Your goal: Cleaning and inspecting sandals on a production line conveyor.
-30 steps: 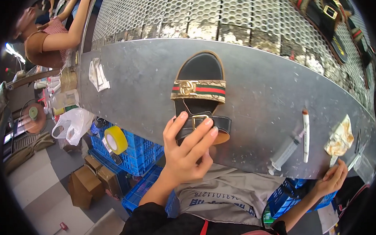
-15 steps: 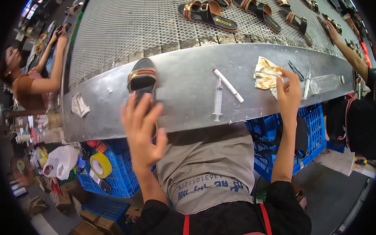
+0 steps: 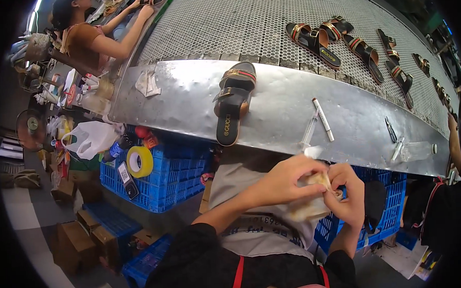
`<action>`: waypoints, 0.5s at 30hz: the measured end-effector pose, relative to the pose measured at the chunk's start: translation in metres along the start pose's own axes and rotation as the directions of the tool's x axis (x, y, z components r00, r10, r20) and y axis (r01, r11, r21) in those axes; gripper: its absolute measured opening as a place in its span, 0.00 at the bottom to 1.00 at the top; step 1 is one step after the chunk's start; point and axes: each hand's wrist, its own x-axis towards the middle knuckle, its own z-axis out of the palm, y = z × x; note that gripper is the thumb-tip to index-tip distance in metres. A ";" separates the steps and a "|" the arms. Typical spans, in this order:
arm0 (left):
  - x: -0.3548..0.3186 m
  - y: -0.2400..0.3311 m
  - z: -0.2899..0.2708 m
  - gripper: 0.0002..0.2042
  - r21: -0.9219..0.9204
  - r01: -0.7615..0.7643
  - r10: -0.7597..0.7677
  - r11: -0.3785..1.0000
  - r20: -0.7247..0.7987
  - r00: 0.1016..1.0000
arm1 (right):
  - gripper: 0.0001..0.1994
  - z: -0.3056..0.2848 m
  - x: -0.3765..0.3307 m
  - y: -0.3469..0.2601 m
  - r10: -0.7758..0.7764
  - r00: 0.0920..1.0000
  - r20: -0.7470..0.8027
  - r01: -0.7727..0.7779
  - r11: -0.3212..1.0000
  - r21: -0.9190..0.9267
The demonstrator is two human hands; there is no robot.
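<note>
Close to my apron, just off the near edge of the metal ledge (image 3: 188, 94), my left hand (image 3: 287, 181) and my right hand (image 3: 348, 194) pinch a crumpled, brown-stained white cloth (image 3: 306, 208) between them. The fingers of both are closed on it, and part of it is hidden by them. To the left of my hands a black slide sandal (image 3: 235, 100) with gold buckled straps and a red-green stripe stands on the ledge. Beyond my hands lie a white marker (image 3: 323, 120) and a syringe (image 3: 309, 128). Farther right are small dark tweezers or snips (image 3: 390, 130), another syringe (image 3: 398, 149) and a clear bottle (image 3: 418, 151).
A mesh conveyor (image 3: 221, 30) behind the ledge carries several similar sandals (image 3: 313, 43). A crumpled white cloth (image 3: 147, 84) lies at the ledge's left. Blue crates (image 3: 163, 184) stand below, one bearing yellow tape (image 3: 139, 161). A co-worker (image 3: 97, 39) handles sandals at upper left; another person's arm shows far right.
The stained cloth has left the ledge and is now between both hands near my apron. My left hand has moved away from the sandal. The view has shifted leftward.
</note>
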 end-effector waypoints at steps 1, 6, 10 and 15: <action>0.000 -0.002 -0.008 0.15 -0.141 0.167 -0.127 0.976 0.258 0.958 | 0.14 0.001 -0.005 0.004 -0.002 1.000 -0.001 0.002 1.000 0.007; -0.014 -0.009 -0.024 0.09 -0.123 0.031 -0.007 0.992 0.192 0.981 | 0.18 0.024 -0.016 0.015 0.355 0.927 0.125 -0.345 0.669 0.658; -0.015 -0.010 -0.020 0.10 -0.326 0.229 -0.170 0.917 0.200 0.965 | 0.21 0.039 -0.030 0.028 0.484 0.783 0.392 -0.562 0.279 0.778; -0.034 -0.034 -0.009 0.12 -0.450 0.114 -0.109 0.886 0.036 0.993 | 0.29 0.052 -0.047 0.040 0.288 0.865 0.410 -0.399 -0.100 0.912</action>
